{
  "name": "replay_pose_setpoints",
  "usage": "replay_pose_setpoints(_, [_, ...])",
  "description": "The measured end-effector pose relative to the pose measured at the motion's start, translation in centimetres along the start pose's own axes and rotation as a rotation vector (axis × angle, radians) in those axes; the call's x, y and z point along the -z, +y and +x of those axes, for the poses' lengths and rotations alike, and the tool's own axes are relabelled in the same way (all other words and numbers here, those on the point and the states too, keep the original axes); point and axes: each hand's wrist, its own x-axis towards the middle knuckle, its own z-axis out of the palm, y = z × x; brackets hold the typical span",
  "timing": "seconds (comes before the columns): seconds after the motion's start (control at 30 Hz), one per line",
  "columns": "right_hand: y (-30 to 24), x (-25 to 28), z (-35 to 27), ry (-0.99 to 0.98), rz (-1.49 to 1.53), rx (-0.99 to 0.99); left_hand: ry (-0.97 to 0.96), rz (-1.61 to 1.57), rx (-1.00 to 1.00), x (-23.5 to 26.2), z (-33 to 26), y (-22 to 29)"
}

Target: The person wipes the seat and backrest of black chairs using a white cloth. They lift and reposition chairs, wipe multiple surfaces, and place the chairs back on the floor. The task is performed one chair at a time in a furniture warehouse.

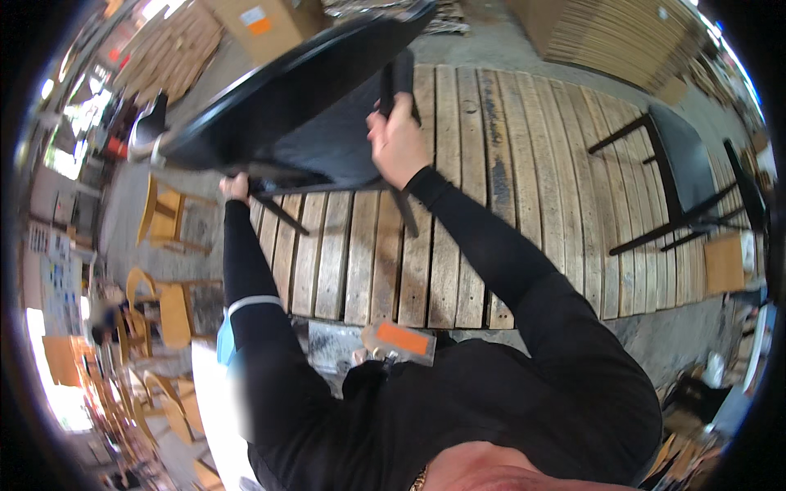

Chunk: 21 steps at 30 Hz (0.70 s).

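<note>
A black chair (327,139) with a wide curved backrest is between my hands, over the near left part of a slatted wooden platform (508,196). My left hand (236,188) is closed on the chair's lower left edge, below the backrest. Higher up on the right, my right hand (399,146) wraps round a dark upright part of the frame, its thumb side partly hidden. Two dark legs point down toward the slats; whether they touch the wood I cannot tell. The backrest covers much of the seat.
Another dark chair (684,172) lies tipped on the platform's right end. Stacked flat cardboard (614,41) stands beyond the far edge, and a cardboard box (270,29) is at the far left. Several light wooden chairs (168,217) stand on the floor at left.
</note>
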Motion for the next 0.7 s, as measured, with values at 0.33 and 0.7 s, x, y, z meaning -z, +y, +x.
replay_pose_setpoints(0.33, [-1.6,2.5,-1.0,0.044,-0.011,0.13,-0.17,-0.208,0.353,1.3,-13.3,-2.6])
replay_pose_setpoints(0.7, [4.9,-0.1,1.9,-0.118,-0.536,0.747,-0.08,0.033,0.573,14.8,-55.4,-17.8])
